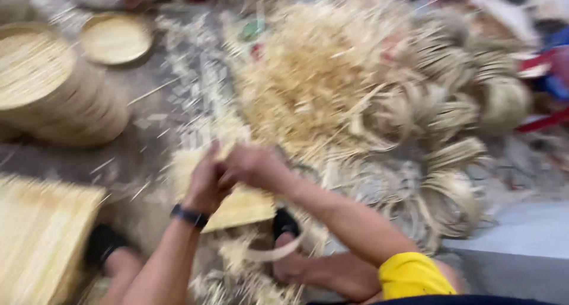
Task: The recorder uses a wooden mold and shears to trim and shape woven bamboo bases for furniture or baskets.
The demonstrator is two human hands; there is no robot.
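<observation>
The picture is blurred by motion. My left hand (204, 180), with a dark band on its wrist, and my right hand (255, 165) meet at the middle of the view over a flat pale woven bamboo piece (243, 207). Both hands appear closed on its upper edge, with thin bamboo strips sticking out around the fingers. My bare foot in a black sandal (287, 246) rests just below the piece, with a curved bamboo strip (269, 254) lying across it.
A tall stack of round bamboo trays (53, 97) stands at the left, with a single tray (115, 38) behind it. A heap of loose bamboo strips (314, 80) and coiled bamboo rings (456, 115) fills the right. Flat woven sheets (41, 234) lie at lower left.
</observation>
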